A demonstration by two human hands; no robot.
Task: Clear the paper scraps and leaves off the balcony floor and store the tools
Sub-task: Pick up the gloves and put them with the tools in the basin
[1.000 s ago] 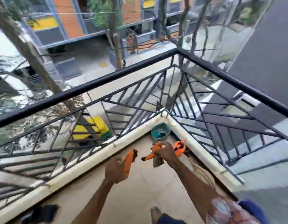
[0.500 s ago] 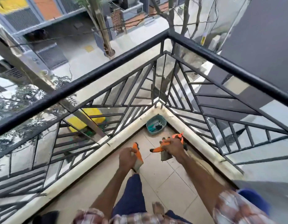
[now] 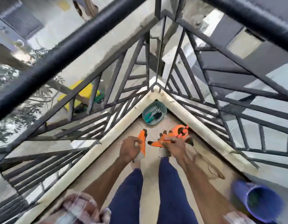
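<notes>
Both hands carry orange gear toward the corner basin

The left hand (image 3: 129, 148) is clenched around an orange-and-grey piece (image 3: 142, 139) and the right hand (image 3: 175, 147) grasps an orange bundle (image 3: 178, 130) (work gloves, by the dark fingertips), held low and forward, likely for dropping into storage. The teal basin (image 3: 154, 123) sits at 12 o'clock from the hands, wedged where the two pale kerbs (image 3: 117, 131) meet under the railing (image 3: 75, 50), with green-handled tools already inside. The kerbs close in at 10 and 2 o'clock, so open floor (image 3: 203, 147) narrows ahead. A loose cord (image 3: 209, 165) at 4 o'clock and a blue bucket (image 3: 241, 189) beyond it crowd the right side.
</notes>
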